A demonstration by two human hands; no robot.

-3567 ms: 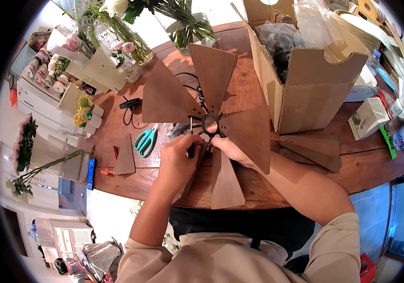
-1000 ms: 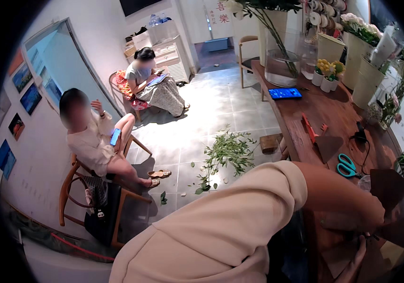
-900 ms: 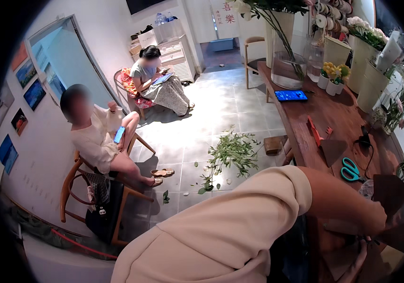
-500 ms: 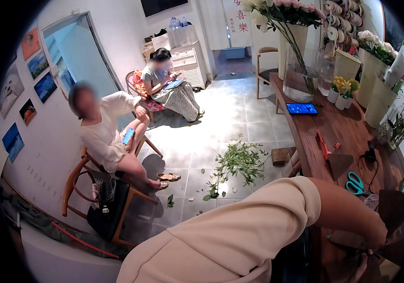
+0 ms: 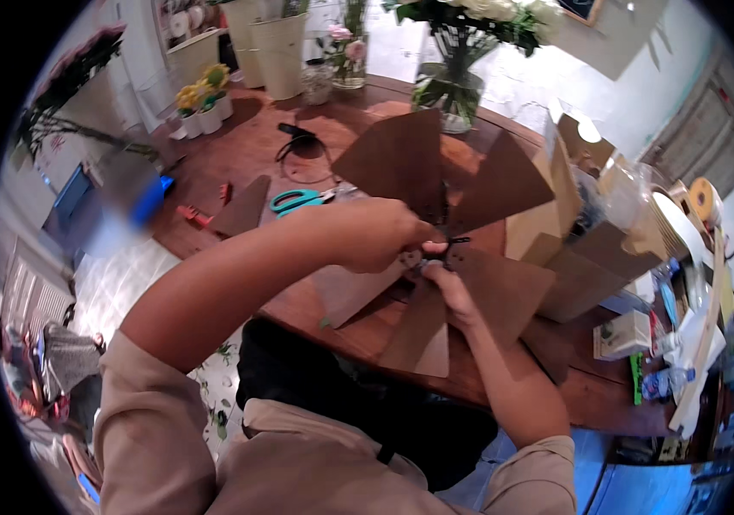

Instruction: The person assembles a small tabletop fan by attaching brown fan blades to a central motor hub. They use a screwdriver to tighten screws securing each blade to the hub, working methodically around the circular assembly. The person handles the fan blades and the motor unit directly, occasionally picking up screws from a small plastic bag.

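A fan-like wheel with several broad brown blades point(image 5: 399, 167) around a dark hub lies on the wooden table in front of me. My left hand point(image 5: 391, 233) reaches in from the left, its fingers closed at the hub. Just below and to the right, my right hand point(image 5: 454, 290) holds the hub too, thumb up and fingers curled under. The fingertips of both hands nearly meet; the small part between them is mostly hidden. Teal-handled scissors point(image 5: 296, 201) lie left of the wheel, beyond my left forearm. A separate brown blade point(image 5: 243, 209) rests farther left.
Beyond the scissors lies a black cable point(image 5: 298, 133). A red tool point(image 5: 195, 216) is near the table's left edge. A glass vase point(image 5: 448, 93) of white flowers stands at the back. An open cardboard box point(image 5: 577, 266) stands at right, with ribbon rolls point(image 5: 704, 202) behind.
My view has swung right, from the room and seated people to the table. Both hands now show at the wheel's hub; before, they were at the lower right edge, partly hidden.
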